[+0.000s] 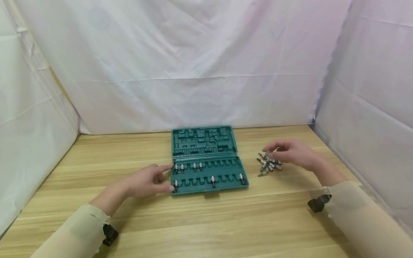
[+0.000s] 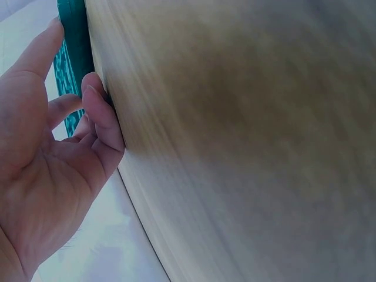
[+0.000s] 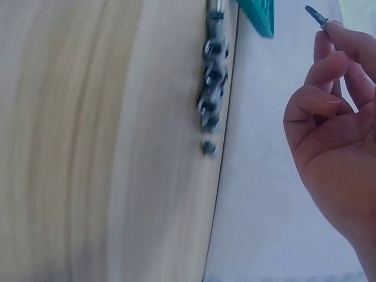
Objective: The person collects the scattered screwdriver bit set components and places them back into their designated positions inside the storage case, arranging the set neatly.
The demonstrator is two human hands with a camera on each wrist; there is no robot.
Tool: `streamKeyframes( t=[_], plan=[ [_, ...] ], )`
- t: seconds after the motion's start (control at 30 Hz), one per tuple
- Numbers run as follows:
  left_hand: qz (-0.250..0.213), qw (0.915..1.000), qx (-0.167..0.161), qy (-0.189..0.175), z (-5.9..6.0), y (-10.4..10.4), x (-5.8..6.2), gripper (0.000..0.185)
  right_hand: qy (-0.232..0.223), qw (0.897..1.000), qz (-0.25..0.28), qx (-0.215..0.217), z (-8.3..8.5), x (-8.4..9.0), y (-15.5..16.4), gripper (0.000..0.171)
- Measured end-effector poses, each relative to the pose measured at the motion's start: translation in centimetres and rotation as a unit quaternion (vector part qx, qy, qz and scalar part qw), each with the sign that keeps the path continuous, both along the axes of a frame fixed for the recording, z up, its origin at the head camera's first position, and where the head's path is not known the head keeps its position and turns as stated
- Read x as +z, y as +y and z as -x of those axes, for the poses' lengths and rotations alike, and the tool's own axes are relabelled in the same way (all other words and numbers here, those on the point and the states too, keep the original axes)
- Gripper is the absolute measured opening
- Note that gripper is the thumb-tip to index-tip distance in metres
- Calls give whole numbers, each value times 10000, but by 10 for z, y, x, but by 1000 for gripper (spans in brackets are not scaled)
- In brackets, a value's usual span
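case (image 1: 210,171) on table (image 1: 201,236), bits (image 1: 212,181) in its two rows, loose bits (image 1: 270,165) to its right, curtain (image 1: 184,45) behind

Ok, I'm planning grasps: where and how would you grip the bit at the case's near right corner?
Probably the silver end of the bit, from above: it looks wider than the dark tip and lies uncovered, with the slot to its left empty.
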State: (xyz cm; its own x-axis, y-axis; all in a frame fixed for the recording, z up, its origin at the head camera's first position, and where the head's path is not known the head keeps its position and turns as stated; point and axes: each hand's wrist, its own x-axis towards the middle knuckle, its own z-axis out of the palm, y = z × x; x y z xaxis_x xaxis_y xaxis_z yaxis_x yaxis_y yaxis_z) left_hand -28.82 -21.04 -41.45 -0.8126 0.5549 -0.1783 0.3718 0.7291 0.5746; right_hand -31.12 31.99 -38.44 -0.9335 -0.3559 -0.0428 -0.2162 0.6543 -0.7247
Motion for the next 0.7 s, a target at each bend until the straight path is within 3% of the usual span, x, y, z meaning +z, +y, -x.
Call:
streamKeyframes(
  t=[0.37, 0.7],
  plan=[
    [-11, 10000, -11, 4, -1, 1, 1, 92, -121, 9987, 460, 187, 3, 6, -33, 35],
    [4, 10000, -17, 8, -2, 1, 0, 91, -140, 9981, 545, 267, 12, 9, -60, 32]
  ],
)
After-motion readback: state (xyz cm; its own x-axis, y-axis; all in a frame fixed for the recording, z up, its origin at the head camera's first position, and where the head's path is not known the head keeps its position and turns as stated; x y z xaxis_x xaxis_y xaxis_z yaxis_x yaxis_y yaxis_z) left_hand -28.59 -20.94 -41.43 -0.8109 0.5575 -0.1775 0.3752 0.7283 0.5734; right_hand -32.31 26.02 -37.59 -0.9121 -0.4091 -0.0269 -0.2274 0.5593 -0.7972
